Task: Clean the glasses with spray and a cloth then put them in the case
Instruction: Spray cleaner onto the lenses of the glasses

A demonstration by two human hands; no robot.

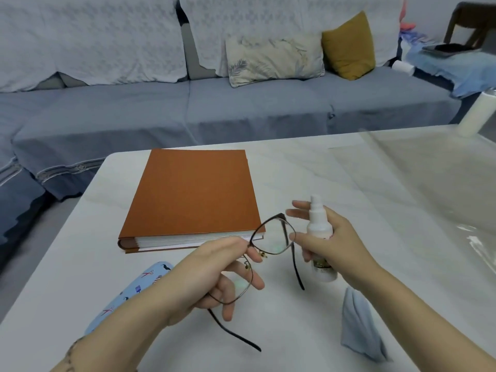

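Note:
My left hand (214,275) holds the dark thin-framed glasses (271,238) by the bridge, above the table, temples unfolded and hanging toward me. My right hand (332,237) grips a small white spray bottle (319,229) upright just right of the far lens, nozzle at the top, two fingers stretched out behind the frame. A grey-blue cloth (359,334) lies crumpled on the table below my right forearm. The light blue patterned glasses case (134,291) lies shut at the lower left, partly hidden by my left forearm.
A thick brown album (193,194) lies on the white table (335,178) behind the glasses. Clear plastic film (442,183) covers the table's right part, with a white roll (475,114) at its far right corner. A blue sofa with cushions stands beyond.

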